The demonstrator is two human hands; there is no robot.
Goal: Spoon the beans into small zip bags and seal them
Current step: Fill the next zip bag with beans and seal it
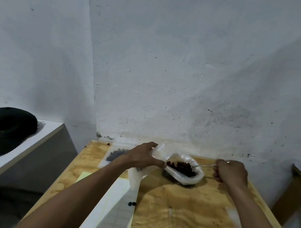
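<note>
A large clear plastic bag lies open on the wooden table, with dark red-brown beans inside. My right hand grips a spoon whose bowl rests in the beans. My left hand holds a small clear zip bag upright by its mouth, just left of the bean bag. A filled zip bag of beans lies flat behind my left wrist.
Two loose beans sit on a stack of white and yellow sheets at the front left. A black cap rests on a white shelf at the left. Walls close off the table's back.
</note>
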